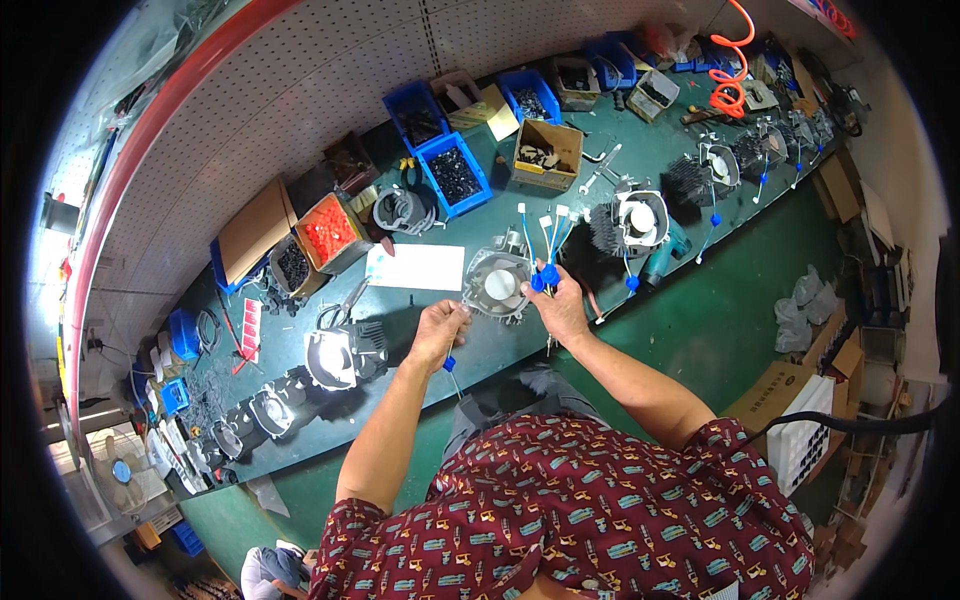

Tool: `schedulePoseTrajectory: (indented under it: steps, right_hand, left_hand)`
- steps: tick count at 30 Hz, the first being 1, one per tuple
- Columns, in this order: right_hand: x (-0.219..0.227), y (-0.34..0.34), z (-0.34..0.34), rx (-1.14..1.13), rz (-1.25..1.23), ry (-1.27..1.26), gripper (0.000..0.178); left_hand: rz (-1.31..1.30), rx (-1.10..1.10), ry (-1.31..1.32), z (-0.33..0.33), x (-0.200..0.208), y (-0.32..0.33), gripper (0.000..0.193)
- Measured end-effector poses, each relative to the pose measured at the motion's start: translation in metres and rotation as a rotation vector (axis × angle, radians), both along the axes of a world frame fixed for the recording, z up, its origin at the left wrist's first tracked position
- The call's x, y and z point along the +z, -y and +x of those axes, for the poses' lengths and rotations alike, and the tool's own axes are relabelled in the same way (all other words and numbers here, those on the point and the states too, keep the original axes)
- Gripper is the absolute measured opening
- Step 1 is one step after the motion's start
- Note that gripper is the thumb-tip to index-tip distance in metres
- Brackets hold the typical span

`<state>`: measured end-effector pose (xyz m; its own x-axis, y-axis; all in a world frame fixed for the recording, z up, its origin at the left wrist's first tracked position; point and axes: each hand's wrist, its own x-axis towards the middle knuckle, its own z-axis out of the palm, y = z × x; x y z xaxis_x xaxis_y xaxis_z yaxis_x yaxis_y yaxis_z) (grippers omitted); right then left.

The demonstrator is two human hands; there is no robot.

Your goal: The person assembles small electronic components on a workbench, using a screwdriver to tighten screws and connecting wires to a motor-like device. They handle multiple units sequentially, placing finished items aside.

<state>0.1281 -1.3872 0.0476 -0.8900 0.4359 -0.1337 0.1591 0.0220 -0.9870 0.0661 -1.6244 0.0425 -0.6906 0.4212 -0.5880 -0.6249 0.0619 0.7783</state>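
My right hand [562,308] is closed round a bunch of wired parts with blue bodies [546,277]; their thin wires stand up to white connectors [546,222]. My left hand [438,335] is pinched closed near the bench's front edge. A single wired part with a blue body [449,364] hangs below its fingers. Between my hands a grey metal motor housing [484,279] with a round white disc in its middle lies on the green bench. My right fingers are at its right side, my left fingertips close to its lower left. Whether they touch it I cannot tell.
More finned motor housings stand left [331,358] and right [640,219] along the bench. Behind are a white sheet [415,268], blue bins [453,174], a cardboard box [547,155] and an orange-filled box [329,233]. A teal power tool [664,254] lies at right; an orange coiled hose [729,75] hangs.
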Motion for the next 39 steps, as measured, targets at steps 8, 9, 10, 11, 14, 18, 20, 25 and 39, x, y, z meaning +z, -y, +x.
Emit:
schedulePoseTrajectory:
  steps: [8,9,10,11,14,18,20,25,39]
  right_hand:
    - [0.011,0.001,0.0,0.011,0.049,0.033,0.035]
    - [0.01,0.001,-0.001,0.013,0.044,0.03,0.035]
    - [0.01,0.0,0.0,0.014,0.04,0.027,0.036]
    - [0.009,0.0,0.0,0.014,0.036,0.025,0.036]
    - [0.01,0.0,0.002,0.012,0.062,0.043,0.037]
    - [0.004,0.0,0.001,0.016,0.016,0.018,0.037]
    - [0.013,0.002,0.0,0.015,0.007,0.058,0.037]
    - [0.005,-0.004,0.0,0.061,-0.014,0.055,0.052]
    - [-0.007,-0.004,-0.001,0.026,0.032,-0.003,0.04]
  left_hand:
    - [-0.443,-0.123,-0.638,0.007,-0.006,-0.008,0.018]
    - [-0.543,-0.122,-0.822,0.009,-0.005,-0.011,0.016]
    - [-0.64,-0.121,-1.006,0.011,-0.004,-0.014,0.015]
    - [-0.737,-0.119,-1.191,0.013,-0.004,-0.017,0.014]
    - [-0.553,-0.05,-1.011,0.017,0.004,-0.016,0.008]
    - [-0.254,-0.008,-0.422,0.006,-0.018,-0.001,0.006]
    - [-0.069,0.001,-0.075,-0.006,-0.011,0.003,0.005]
    - [0.09,-0.1,0.257,-0.024,0.007,0.006,0.008]
    - [-0.492,0.032,-0.759,0.013,-0.004,-0.016,0.014]
